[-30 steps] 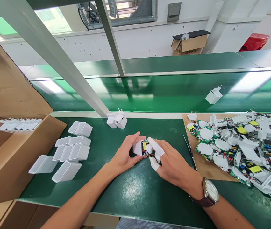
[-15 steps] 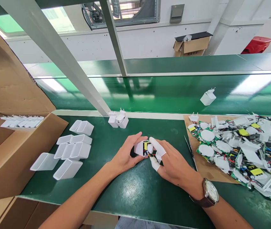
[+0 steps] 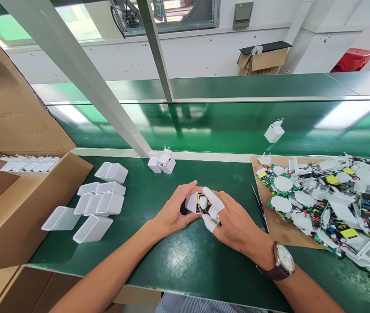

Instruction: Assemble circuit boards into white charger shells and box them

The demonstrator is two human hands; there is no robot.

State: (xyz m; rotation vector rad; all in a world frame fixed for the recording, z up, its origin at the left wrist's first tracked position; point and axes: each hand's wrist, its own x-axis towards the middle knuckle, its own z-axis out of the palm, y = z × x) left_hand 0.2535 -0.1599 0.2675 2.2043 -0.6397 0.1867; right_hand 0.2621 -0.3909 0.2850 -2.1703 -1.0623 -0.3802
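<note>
We have a circuit board [image 3: 201,203] partly inside a white plastic housing [image 3: 191,202], over the middle of the green workbench [image 3: 178,265]. Our left hand [image 3: 174,208] grips the housing; our right hand [image 3: 233,221], thumb and finger white-covered, holds the board's end. Open housings [image 3: 109,203] stand left; a circuit-board heap [image 3: 341,208] lies right.

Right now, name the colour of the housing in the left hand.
The housing is white; it shows best in the head view.
</note>
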